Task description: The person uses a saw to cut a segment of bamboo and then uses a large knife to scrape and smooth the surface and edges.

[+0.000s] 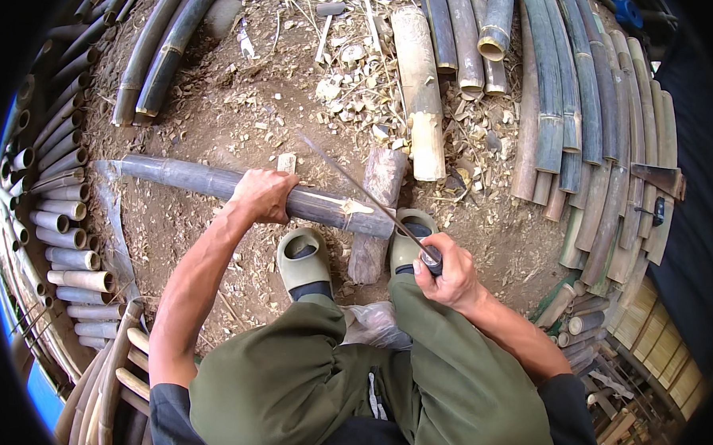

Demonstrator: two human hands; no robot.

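Note:
My left hand (pixel 261 196) is wrapped round a long dark bamboo pole (pixel 181 174) that slants across the ground in front of me. Its right end lies over a short wooden log (pixel 368 258) between my feet. A pale scraped patch shows on the pole at a node near that end. In my right hand (pixel 452 274) is the dark handle of a long thin blade (pixel 355 183), seen nearly edge-on, its tip pointing up and left. The blade passes over the pole's right end; whether it touches the bamboo I cannot tell.
Stacked bamboo poles (pixel 585 77) line the right side, with a cleaver-like blade (pixel 658 179) lying on them. More bamboo (pixel 73 211) is piled at the left. A pale thick bamboo piece (pixel 421 92) lies ahead, beside a hammer (pixel 330 10) and scattered chips. My sandals (pixel 303 257) flank the log.

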